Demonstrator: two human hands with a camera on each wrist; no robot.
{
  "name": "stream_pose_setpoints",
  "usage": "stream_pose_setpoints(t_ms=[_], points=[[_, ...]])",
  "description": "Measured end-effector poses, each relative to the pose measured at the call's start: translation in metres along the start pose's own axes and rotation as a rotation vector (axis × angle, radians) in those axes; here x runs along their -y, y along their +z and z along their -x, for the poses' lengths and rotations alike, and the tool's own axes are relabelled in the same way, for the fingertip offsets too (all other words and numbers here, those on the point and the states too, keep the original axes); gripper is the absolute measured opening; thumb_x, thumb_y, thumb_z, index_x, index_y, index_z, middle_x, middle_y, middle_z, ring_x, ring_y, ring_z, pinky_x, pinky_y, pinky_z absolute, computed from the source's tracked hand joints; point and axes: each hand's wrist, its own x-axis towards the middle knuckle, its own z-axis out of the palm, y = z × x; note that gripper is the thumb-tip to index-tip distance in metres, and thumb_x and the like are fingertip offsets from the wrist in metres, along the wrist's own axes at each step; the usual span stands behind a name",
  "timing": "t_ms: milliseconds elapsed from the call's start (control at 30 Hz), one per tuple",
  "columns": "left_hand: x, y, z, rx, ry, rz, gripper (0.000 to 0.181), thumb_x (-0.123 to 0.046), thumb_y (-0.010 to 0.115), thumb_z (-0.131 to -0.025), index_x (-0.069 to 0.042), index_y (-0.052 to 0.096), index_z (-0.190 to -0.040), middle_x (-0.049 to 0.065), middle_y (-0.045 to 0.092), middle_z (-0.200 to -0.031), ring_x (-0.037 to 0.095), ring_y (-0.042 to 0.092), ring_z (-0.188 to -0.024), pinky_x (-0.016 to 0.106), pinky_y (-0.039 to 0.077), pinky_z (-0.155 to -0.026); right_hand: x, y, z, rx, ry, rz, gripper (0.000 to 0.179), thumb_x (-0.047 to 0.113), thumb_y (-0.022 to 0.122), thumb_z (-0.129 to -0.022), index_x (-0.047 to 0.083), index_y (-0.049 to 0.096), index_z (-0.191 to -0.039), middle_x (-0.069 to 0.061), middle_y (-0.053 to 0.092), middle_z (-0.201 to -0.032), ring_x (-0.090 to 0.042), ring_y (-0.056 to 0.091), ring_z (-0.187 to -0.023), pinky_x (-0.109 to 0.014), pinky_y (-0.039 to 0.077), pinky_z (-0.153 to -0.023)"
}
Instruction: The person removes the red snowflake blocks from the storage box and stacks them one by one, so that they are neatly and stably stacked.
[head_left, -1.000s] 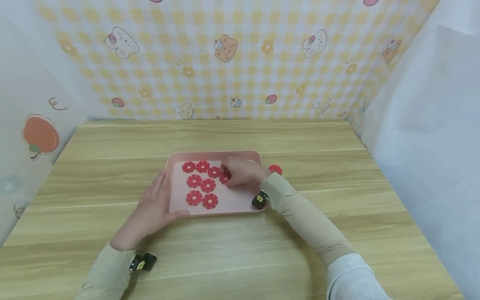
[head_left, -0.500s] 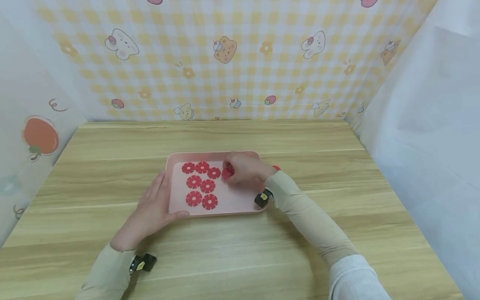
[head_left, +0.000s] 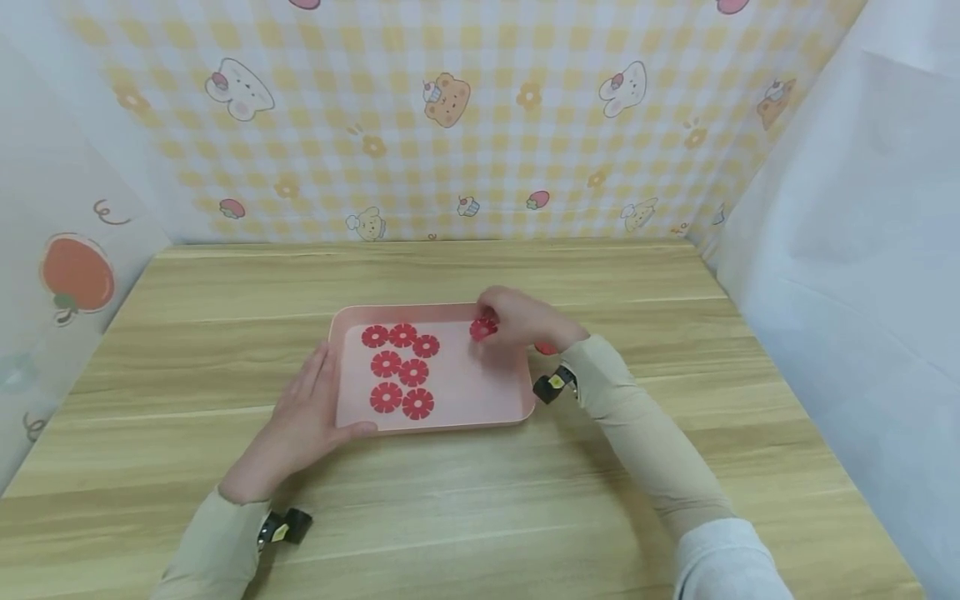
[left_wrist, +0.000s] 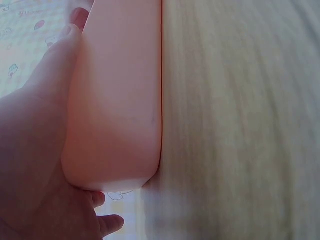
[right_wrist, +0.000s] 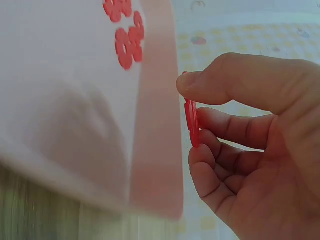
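Note:
My right hand (head_left: 517,321) pinches a red slotted plastic disc (head_left: 483,328) between thumb and fingertips, over the back right part of a pink tray (head_left: 480,392). In the right wrist view the disc (right_wrist: 192,122) is seen edge-on, just beyond the tray's rim. Several more red slotted discs (head_left: 386,363) lie flat in the tray's left half, in loose rows. At the tray's left end rests my left hand (head_left: 303,417), fingers straight along the side and thumb at the front edge. The left wrist view shows that hand against the tray's outer wall (left_wrist: 115,100).
Another red disc (head_left: 545,348) lies on the wood-grain table (head_left: 480,517) just right of the tray, partly hidden by my right hand. A yellow checked backdrop (head_left: 450,167) stands behind the table, with pale sheets (head_left: 840,233) at the sides.
My right hand has raised the disc from beside the others in the tray and carried it right and back toward the rim. The left hand has stayed in place.

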Motion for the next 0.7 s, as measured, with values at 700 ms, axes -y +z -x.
stream_pose_setpoints(t_ms=[700], points=[[0.0, 0.001, -0.002, 0.017, 0.001, -0.007, 0.125, -0.062, 0.071, -0.073, 0.006, 0.0, -0.15, 0.027, -0.001, -0.157, 0.047, 0.007, -0.143, 0.071, 0.017, -0.107, -0.069, -0.006, 0.042, -0.079, 0.081, -0.035, 0.026, 0.011, 0.075, -0.076, 0.001, 0.063, -0.097, -0.009, 0.061, -0.091, -0.021, 0.054, -0.083, -0.033, 0.048, -0.076]])
